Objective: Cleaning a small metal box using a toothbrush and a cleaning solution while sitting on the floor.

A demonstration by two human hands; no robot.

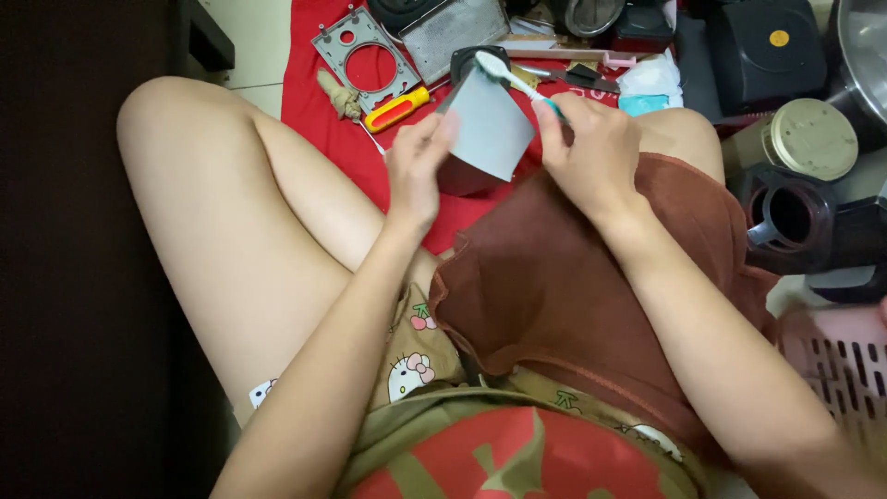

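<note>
1. Big red cloth (319,111) spread over the floor, probably there to catch the loose parts. The person sits cross-legged on it with a brown rag (554,296) draped across the lap, handy for wiping I'd guess.
2. Right edge is packed: a black jug-shaped housing (785,217), a round metal-lidded can (813,139) and a pink slotted basket (836,360), all crowding that elbow.
3. The grey metal piece (490,125) sits up in front of the knees, tilted so its flat face looks at the camera.
4. Left hand (416,171) is clamped on its left edge, thumb over the front, steadying it.
5. Right hand (591,152) is closed round a toothbrush (504,74), bristle head resting at the piece's top edge.
6. Behind them: a square metal bracket (356,51) and a yellow-and-red screwdriver (397,109), close but not in the way.
</note>
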